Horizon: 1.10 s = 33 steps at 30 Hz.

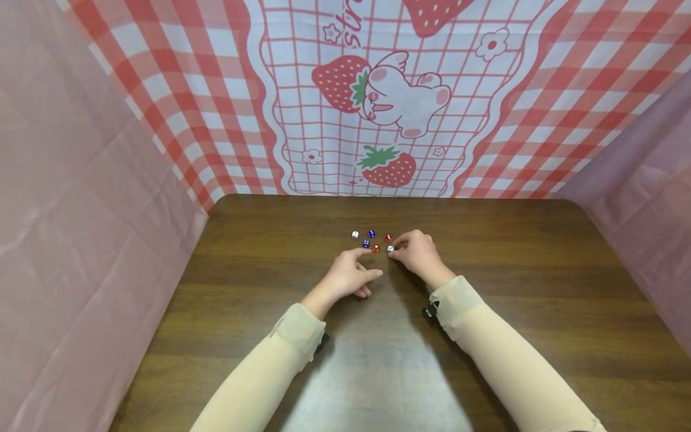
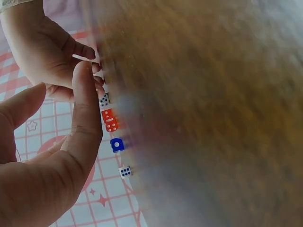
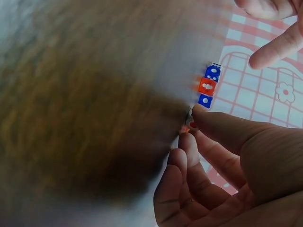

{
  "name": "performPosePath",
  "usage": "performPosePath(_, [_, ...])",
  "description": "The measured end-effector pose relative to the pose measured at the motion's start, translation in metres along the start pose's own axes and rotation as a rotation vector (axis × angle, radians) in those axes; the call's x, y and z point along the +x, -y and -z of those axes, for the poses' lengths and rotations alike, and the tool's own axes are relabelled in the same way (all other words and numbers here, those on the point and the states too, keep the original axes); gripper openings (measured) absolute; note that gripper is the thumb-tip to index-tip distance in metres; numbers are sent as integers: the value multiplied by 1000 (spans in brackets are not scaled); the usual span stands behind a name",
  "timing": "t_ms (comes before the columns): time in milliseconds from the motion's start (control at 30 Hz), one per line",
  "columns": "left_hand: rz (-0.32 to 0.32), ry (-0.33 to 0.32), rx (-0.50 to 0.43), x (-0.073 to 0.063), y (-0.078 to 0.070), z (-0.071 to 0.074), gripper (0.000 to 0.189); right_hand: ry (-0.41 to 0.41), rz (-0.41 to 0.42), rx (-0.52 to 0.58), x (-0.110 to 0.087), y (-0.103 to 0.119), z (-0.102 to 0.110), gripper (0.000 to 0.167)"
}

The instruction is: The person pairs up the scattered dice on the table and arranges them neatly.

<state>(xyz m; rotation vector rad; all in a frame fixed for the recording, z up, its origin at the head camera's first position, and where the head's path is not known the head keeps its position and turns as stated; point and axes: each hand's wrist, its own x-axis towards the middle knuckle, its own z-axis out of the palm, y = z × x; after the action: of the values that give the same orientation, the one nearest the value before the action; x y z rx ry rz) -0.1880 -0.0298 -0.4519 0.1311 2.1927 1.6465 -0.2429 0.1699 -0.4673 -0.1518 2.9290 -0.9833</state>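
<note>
Head view: pinches white die [image 1: 390, 248] between thumb and fingertips of right hand [image 1: 418, 252], just in front of far red die [image 1: 388, 238]; cannot tell if lifted off table [image 1: 486, 252]. Spreads index and thumb of left hand [image 1: 348, 276], pinching nothing, with index tip just beside near red die [image 1: 376, 248]. Could topple far red die by opening right fingers too wide; could nudge near red die or near blue die [image 1: 366, 243] by sweeping left index forward.

Pink drapes [image 1: 97, 198] and strawberry cloth [image 1: 388, 96] (checked, too) make this wooden table [image 1: 259, 258] a booth [image 1: 648, 150].
</note>
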Motion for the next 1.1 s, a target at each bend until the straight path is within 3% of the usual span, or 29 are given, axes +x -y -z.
performPosePath(467, [41,-13,39,-1,2,2,60,41,31,-10,-8,1,0,11])
performPosePath(1100, [25,-48,255,-6,-1,-2,43,157,138,12,-36,7,-2,7])
